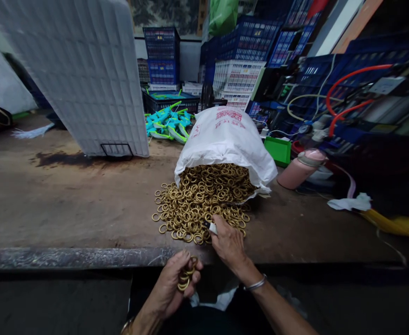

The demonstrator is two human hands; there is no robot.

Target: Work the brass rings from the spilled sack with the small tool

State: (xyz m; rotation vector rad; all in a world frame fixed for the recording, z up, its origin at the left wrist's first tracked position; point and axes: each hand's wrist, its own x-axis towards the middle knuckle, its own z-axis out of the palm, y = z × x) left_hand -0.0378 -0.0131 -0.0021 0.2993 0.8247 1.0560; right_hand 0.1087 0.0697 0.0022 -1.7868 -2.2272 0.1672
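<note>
pnk btl [295,173] nr grn tray [277,151] | blu crates [162,49] stkd at bk | wht panel [89,74] L | red hose [361,69] R

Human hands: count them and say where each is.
2: left hand, holding gold-coloured round metal rings near the brown tabletop's front edge; right hand, at the pile of similar rings. None appears hidden.

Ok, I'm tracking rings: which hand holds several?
The left hand, cupping several rings; the right hand has a black-and-white object at its fingers.
</note>
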